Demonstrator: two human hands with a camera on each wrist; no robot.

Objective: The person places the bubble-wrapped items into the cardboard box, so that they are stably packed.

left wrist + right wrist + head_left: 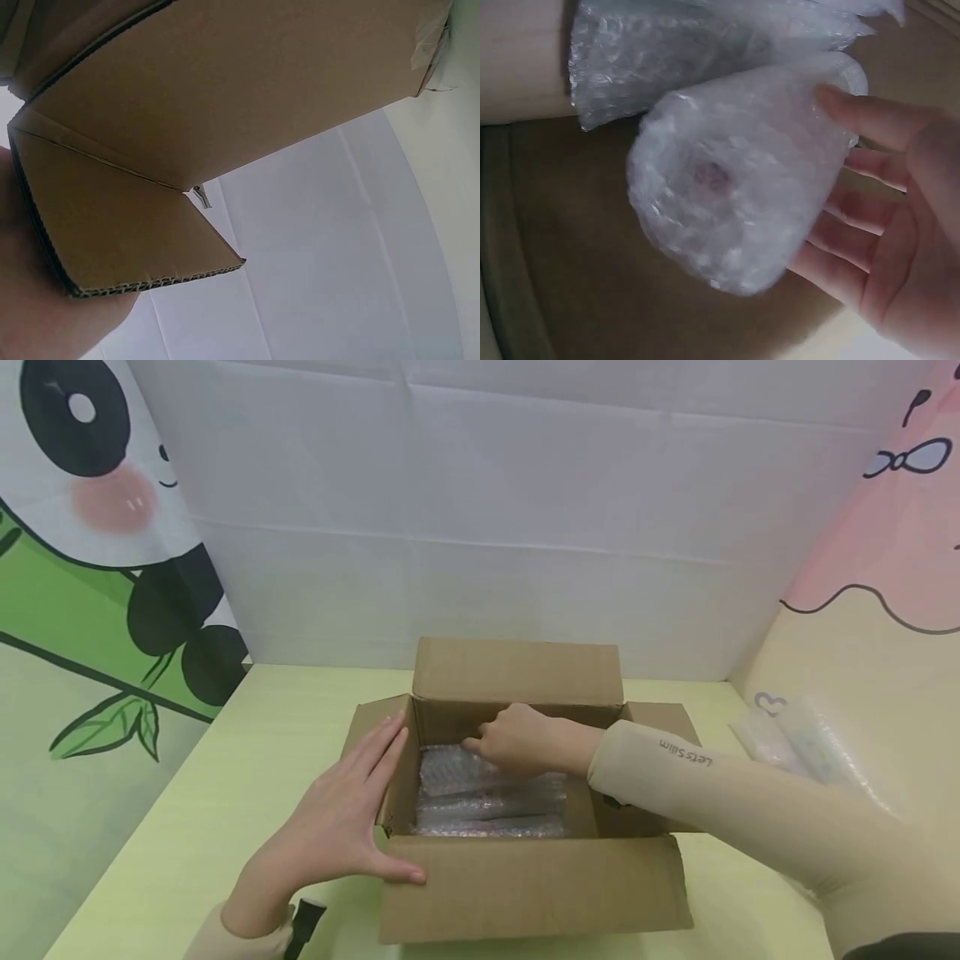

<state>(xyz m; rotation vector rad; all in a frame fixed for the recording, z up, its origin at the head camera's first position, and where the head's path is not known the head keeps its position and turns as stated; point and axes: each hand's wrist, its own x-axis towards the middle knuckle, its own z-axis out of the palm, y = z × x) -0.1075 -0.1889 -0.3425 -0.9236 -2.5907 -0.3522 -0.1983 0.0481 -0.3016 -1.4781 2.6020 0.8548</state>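
A brown cardboard box [536,893] stands on the table with its flaps folded outward. Inside lie several bubble-wrapped bundles [487,802], side by side. My right hand [517,739] is down in the box. In the right wrist view it holds a bubble-wrapped roll [742,180], thumb on one side and fingers on the other; what is inside the wrap cannot be made out. My left hand [326,818] rests against the box's left front corner, fingers straight along the left side and thumb across the front flap. A flap [127,217] partly hides this hand in the left wrist view.
More bubble-wrapped items [817,743] lie on the table to the right, partly behind my right sleeve [735,802]. The pale yellow table [172,827] extends left of the box. A white sheet [525,510] hangs behind it.
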